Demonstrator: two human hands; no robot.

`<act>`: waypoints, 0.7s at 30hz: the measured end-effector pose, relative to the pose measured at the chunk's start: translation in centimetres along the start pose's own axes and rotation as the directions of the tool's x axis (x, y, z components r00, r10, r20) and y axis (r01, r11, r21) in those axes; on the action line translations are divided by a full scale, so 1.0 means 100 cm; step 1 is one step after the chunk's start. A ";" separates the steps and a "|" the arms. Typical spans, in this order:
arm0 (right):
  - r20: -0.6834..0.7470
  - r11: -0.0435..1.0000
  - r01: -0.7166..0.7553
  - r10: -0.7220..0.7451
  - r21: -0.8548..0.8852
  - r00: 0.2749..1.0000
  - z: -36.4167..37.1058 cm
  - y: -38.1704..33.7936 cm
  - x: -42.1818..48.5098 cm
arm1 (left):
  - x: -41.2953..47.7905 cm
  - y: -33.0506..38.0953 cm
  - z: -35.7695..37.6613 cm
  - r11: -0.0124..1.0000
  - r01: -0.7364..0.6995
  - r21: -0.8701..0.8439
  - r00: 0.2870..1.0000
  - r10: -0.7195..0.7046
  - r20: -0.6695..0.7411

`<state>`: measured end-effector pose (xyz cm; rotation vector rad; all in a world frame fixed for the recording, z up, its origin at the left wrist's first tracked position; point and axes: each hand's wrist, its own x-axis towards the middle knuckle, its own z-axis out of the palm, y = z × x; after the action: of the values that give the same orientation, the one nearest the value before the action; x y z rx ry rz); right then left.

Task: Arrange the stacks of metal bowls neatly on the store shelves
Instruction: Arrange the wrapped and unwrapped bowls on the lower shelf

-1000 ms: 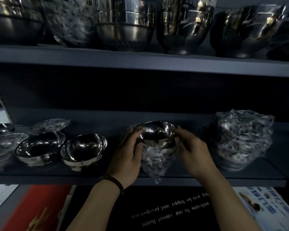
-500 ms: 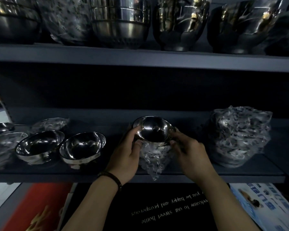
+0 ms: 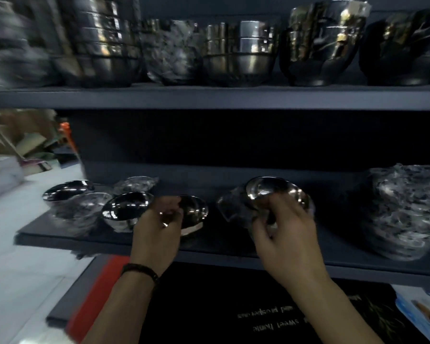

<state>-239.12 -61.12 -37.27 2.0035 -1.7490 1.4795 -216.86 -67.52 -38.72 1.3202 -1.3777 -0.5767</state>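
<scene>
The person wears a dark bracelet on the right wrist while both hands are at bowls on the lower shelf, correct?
Not quite. The head view shows the dark bracelet on the left wrist, not the right. Both the left hand and the right hand are indeed at bowls on the lower shelf.

Overall level: dim; the lower shelf point(image 3: 209, 244) and back panel point(image 3: 233, 140) are nearly black.
Brightest area: the pale floor point(image 3: 23, 244) at far left.
Glare: hard highlights on the stacked bowls point(image 3: 238, 55) above and on the wrapped bowls point(image 3: 271, 192) held by the right hand point(image 3: 286, 234).
Motion blur: across the whole frame, heaviest at the left edge; the left hand point(image 3: 157, 224) is smeared.
Distortion: the upper shelf point(image 3: 233, 98) edge curves slightly toward the corners.
</scene>
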 end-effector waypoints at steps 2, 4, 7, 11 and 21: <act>0.180 1.000 -0.008 0.009 -0.007 0.984 0.021 -0.020 -0.007 | -0.001 -0.017 -0.024 0.990 0.034 0.135 0.997 -0.023 -0.078; 0.358 0.997 -0.031 0.054 -0.071 0.932 0.041 -0.038 -0.013 | -0.001 -0.034 -0.046 0.969 0.093 0.228 0.992 -0.071 -0.106; 0.502 0.994 -0.041 0.089 -0.106 0.860 0.068 -0.055 -0.022 | 0.006 -0.054 -0.070 0.943 0.159 0.292 0.983 -0.125 -0.132; 0.536 0.992 -0.005 0.074 -0.129 0.841 0.097 -0.060 -0.028 | 0.020 -0.065 -0.082 0.931 0.147 0.335 0.989 -0.128 -0.078; 0.413 1.000 -0.012 0.017 -0.015 0.911 0.136 -0.032 -0.033 | 0.058 -0.100 -0.079 0.867 0.200 0.456 0.969 -0.243 0.036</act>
<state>-228.22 -66.21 -45.10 2.4418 -1.9089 1.0961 -204.75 -72.90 -43.19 1.8665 -1.5016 -0.4898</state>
